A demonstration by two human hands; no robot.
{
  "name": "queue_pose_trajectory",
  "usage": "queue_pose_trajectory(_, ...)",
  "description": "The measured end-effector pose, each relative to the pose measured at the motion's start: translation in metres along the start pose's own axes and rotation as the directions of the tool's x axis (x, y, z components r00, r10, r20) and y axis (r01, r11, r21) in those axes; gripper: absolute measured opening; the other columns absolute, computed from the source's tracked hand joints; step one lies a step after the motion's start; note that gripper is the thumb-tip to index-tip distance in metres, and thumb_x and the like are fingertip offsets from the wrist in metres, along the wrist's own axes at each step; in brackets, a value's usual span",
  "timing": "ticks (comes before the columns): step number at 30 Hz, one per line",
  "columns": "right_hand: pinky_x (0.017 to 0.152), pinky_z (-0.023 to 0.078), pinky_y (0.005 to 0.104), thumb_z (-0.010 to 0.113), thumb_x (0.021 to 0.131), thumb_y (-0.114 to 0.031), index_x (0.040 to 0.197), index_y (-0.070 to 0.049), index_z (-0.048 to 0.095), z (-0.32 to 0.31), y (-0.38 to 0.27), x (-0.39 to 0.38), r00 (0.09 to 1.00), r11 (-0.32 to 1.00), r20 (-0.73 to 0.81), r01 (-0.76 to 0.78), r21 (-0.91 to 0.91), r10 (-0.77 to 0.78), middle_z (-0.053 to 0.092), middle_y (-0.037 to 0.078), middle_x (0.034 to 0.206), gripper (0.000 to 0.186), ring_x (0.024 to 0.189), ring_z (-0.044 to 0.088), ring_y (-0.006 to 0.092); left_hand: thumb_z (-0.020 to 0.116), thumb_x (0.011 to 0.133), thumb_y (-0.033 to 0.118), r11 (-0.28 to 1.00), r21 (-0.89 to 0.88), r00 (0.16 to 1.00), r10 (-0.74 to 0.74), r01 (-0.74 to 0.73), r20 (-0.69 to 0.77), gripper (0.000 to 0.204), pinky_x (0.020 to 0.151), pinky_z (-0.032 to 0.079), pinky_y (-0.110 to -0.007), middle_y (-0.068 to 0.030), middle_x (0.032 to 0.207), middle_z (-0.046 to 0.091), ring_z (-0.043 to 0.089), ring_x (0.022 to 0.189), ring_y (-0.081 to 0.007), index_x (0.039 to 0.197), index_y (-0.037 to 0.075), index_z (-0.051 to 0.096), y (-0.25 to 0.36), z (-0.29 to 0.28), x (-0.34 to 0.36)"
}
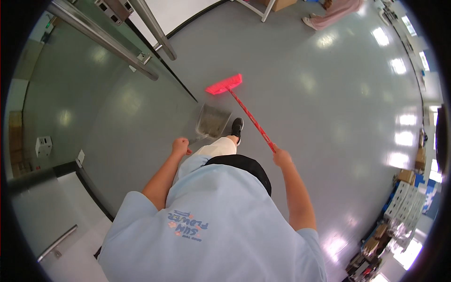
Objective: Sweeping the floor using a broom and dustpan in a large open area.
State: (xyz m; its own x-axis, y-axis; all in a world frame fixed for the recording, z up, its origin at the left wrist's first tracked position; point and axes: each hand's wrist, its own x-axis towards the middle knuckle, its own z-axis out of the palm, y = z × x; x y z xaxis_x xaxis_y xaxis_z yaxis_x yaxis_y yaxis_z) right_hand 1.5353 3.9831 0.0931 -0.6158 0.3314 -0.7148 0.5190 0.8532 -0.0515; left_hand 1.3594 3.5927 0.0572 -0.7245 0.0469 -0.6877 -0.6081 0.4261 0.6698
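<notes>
Just beyond the grey dustpan point(213, 121), the broom point(241, 103) had its pink head point(224, 84) on or just over the floor point(329, 117); couldn't tell contact. Red stick point(253, 121) slanted back past the dustpan's right side to the right hand point(282, 157), fist wrapped round it, no stick visible past the grip. Left hand point(180, 147), back and left of the dustpan, was closed round the pan handle point(196, 139), fingers hiding part of it. Black shoe point(238, 126) stood just right of the dustpan. Handling, my read: broom was light, stick stiff, bristles springy; smooth stick could twist in a loose grip, so near-end hold made sense. Dustpan looked thin, light, a bit tray-heavy; best held by its handle. Neither looked fragile.
</notes>
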Motion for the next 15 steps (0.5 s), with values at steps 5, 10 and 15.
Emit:
queue_pose_trajectory(5,0.076,0.043,0.0412,0.039,0.081,-0.022,0.127,-0.018,0.024,-0.039,-0.014,0.058,0.996,0.996,0.084,0.031,-0.089,-0.024,0.055,0.018,0.097,0.049,0.09,0.053,0.0335,0.041,0.075,0.009,0.989,0.04,0.988,-0.14,0.143,-0.064,0.021,0.038,0.048,-0.03,-0.0151,0.063,0.056,0.058,0.047,-0.0236,0.084,-0.005,0.054,-0.003,0.036,0.028)
queue_pose_trajectory(10,0.077,0.042,0.0434,0.039,0.081,-0.022,0.128,-0.021,0.023,-0.058,0.005,0.1,0.99,0.989,0.041,0.138,-0.043,-0.137,0.055,0.019,0.097,0.05,0.089,0.053,0.0344,0.042,0.074,0.008,0.994,0.083,0.993,-0.066,0.075,-0.102,0.022,0.037,0.047,-0.032,-0.0159,0.063,0.056,0.059,0.048,-0.0256,0.084,-0.007,0.053,0.009,0.061,0.064)
queue_pose_trajectory(15,0.07,0.043,0.0473,0.042,0.079,-0.024,0.125,-0.021,0.028,-0.102,-0.011,0.138,0.988,0.987,0.017,0.151,-0.06,-0.15,0.057,0.021,0.084,0.048,0.077,0.055,0.0378,0.041,0.074,0.007,0.958,-0.224,0.976,-0.202,0.18,-0.08,0.021,0.037,0.047,-0.032,-0.0176,0.064,0.055,0.058,0.047,-0.0281,0.083,-0.008,0.052,0.032,0.069,0.08)
